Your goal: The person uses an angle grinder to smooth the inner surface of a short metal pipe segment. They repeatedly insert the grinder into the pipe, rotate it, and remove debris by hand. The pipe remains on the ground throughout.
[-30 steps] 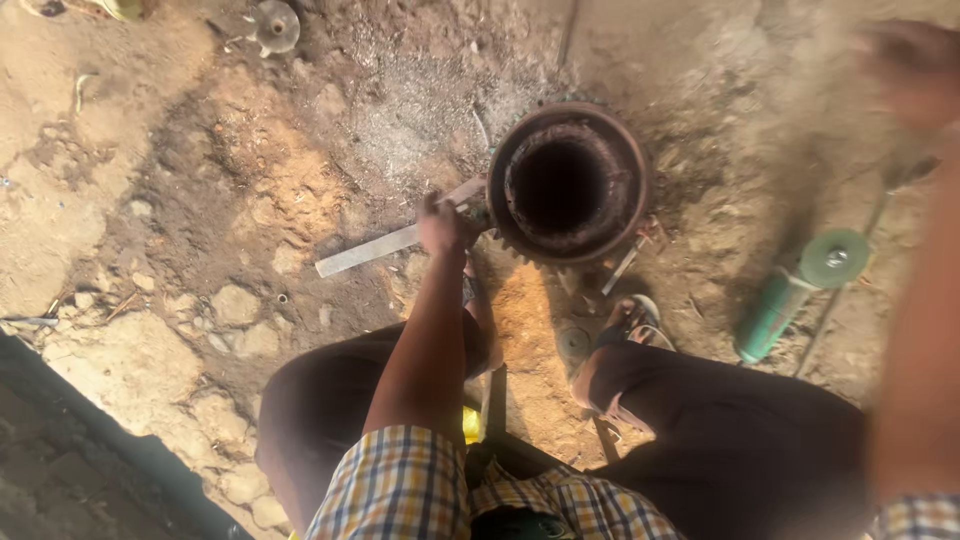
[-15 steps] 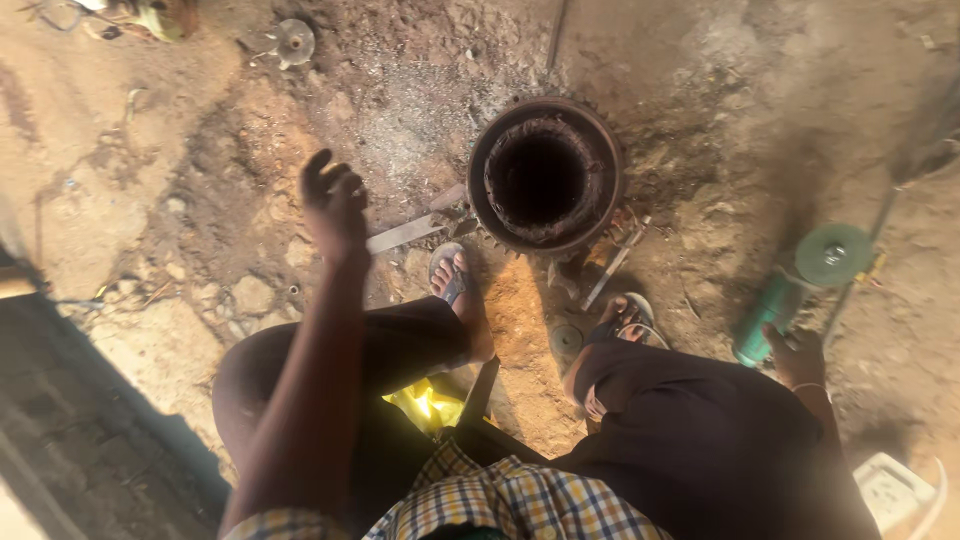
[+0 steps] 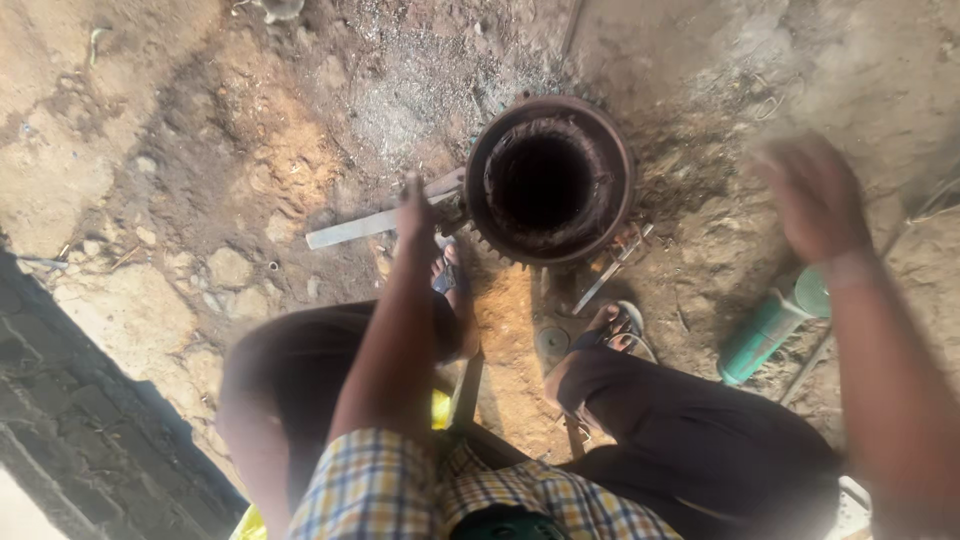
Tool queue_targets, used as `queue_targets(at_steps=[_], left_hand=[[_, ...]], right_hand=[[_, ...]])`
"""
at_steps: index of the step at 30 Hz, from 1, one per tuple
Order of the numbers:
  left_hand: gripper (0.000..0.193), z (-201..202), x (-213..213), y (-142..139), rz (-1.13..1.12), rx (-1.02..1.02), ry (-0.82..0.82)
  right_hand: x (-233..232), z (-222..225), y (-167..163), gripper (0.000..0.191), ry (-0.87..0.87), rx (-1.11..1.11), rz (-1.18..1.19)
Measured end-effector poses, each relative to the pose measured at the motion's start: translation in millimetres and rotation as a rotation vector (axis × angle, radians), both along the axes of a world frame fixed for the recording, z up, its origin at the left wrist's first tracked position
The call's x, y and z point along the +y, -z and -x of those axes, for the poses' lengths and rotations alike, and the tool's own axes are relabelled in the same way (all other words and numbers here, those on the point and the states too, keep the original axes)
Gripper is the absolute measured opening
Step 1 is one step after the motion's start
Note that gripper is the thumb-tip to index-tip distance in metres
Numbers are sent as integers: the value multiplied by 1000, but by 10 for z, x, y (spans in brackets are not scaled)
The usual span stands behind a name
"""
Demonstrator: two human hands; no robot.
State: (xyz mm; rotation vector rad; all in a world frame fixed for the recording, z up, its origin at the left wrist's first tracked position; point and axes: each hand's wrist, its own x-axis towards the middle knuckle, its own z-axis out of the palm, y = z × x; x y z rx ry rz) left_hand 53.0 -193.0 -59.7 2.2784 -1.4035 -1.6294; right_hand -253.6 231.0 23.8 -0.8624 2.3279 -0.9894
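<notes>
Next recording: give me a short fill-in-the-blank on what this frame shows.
1. The left hand reaches down to a flat metal ____ lying on the ground.
2. The rusty round housing stands with its opening facing ____.
3. The right hand is raised and holds ____.
4. The power tool is ____ in colour.

Missing: bar; up; nothing; green

head cam, looking straight down, close

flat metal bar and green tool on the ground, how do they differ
The flat metal bar is thin, pale grey and lies left of the round drum, with the left hand over its near end. The green tool is thick, rounded and lies to the right, below the blurred right hand. Both lie on bare dirt.
</notes>
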Motion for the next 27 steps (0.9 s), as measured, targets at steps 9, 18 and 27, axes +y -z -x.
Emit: queue_targets(at_steps=[9, 18, 27], left_hand=[[53, 64, 297, 203, 335, -22, 187], [53, 400, 198, 80, 317, 59, 438], [57, 723, -132, 511, 377, -16, 709]], right_hand=[[-2473, -9, 686, 67, -230, -86, -295], [-1767, -178, 886, 70, -23, -14, -204], [-514, -176, 705, 73, -251, -273, 66]])
